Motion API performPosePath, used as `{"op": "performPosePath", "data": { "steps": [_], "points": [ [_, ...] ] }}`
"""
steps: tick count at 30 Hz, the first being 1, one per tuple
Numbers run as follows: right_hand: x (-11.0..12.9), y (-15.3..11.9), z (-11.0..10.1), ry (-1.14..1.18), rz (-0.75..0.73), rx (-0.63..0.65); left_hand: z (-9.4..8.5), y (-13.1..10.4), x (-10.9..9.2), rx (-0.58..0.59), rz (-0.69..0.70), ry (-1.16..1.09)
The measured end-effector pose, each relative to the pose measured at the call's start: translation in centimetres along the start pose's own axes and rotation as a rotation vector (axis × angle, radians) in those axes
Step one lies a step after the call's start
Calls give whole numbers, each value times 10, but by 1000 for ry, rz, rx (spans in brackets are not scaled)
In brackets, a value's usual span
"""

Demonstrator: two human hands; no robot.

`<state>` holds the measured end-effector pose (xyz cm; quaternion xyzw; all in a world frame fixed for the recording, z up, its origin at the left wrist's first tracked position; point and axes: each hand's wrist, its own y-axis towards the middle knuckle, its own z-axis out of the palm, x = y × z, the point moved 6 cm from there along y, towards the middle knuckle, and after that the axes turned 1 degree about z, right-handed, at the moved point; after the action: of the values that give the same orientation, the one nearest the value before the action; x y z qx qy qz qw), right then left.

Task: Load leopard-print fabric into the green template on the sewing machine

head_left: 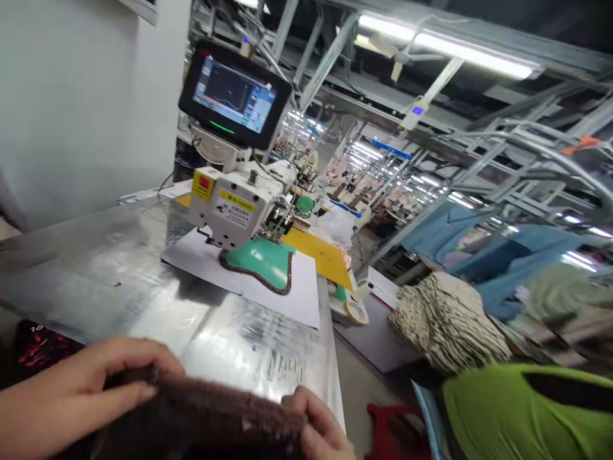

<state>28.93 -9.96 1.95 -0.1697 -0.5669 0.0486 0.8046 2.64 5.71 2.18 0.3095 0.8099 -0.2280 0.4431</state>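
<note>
Both grips pinch the brown cloth (230, 401), left hand (96, 383) at eight o'clock, right hand (322, 425) at six, seemingly straightening its edge; any next move calls for even tension.

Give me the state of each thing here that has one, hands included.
Left hand: gripping brown fabric
Right hand: gripping the same fabric
Brown fabric: held up between the hands
Screen: lit
Sewing machine: running or not, unclear
Green piece: lying on white sheet
Tube light: on

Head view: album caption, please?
Left hand and right hand hold fuzzy dark brown fabric before a boxy white sewing machine.
</note>
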Motion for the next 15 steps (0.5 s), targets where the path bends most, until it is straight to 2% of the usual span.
{"op": "performPosePath", "data": {
  "steps": [1,3,6,10,15],
  "points": [
    [1,5,-2,0,-22,-19,1,13,-5,69,-23,-14],
    [2,15,-13,-206,-69,-177,2,39,-16,158,-91,5],
    [2,25,-26,-504,-146,-396,1,64,-20,154,-171,-47],
    [-10,34,-35,-563,-162,-381,3,70,-6,176,-148,-143],
    [-22,44,-53,-431,-132,-344,8,70,18,176,-149,-224]
  ]
}}
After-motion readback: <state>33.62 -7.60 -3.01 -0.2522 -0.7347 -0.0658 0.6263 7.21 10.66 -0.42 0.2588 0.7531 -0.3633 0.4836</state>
